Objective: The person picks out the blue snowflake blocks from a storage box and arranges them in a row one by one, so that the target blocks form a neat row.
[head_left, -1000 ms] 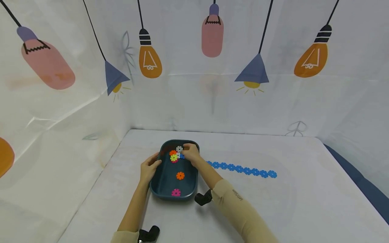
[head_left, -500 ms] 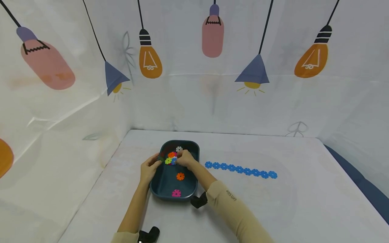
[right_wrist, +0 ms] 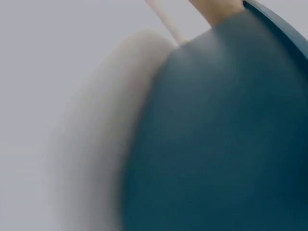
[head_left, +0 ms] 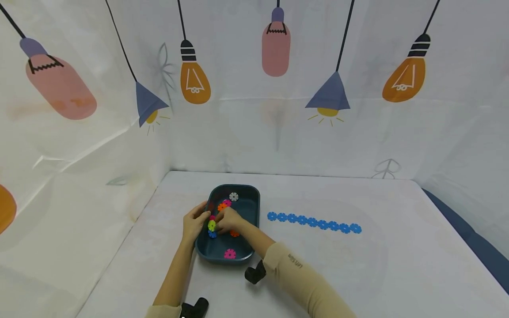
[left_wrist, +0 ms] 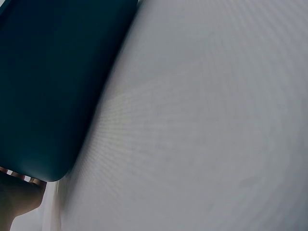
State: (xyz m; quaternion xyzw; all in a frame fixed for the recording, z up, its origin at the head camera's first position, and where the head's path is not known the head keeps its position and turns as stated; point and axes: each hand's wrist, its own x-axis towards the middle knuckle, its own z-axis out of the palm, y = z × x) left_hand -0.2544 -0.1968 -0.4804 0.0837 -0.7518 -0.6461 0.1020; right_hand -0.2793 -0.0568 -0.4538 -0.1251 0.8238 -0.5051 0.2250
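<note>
A dark teal tray (head_left: 245, 205) stands on the white table in the head view. My left hand (head_left: 193, 223) holds its left rim, thumb over the edge. Inside the tray, my right hand (head_left: 229, 219) has its fingertips down against small flower-shaped plastic pieces near the left wall. A yellow piece (head_left: 211, 225) and a blue piece (head_left: 212, 234) lie right by those fingertips; whether they pinch anything is hidden. Further up are an orange piece (head_left: 221, 206) and a white one (head_left: 233, 196). A pink piece (head_left: 229, 254) lies at the near end.
Right of the tray, blue flower pieces (head_left: 312, 221) form a long row on the table (head_left: 318, 265). Behind, a white sheet printed with lamps (head_left: 254, 123) hangs as a backdrop. Both wrist views mostly show the tray's outer wall (right_wrist: 207, 134).
My right hand has moved from the tray's far right towards its left wall and nearer me. The yellow and blue pieces have shifted the same way. My left hand stays on the rim.
</note>
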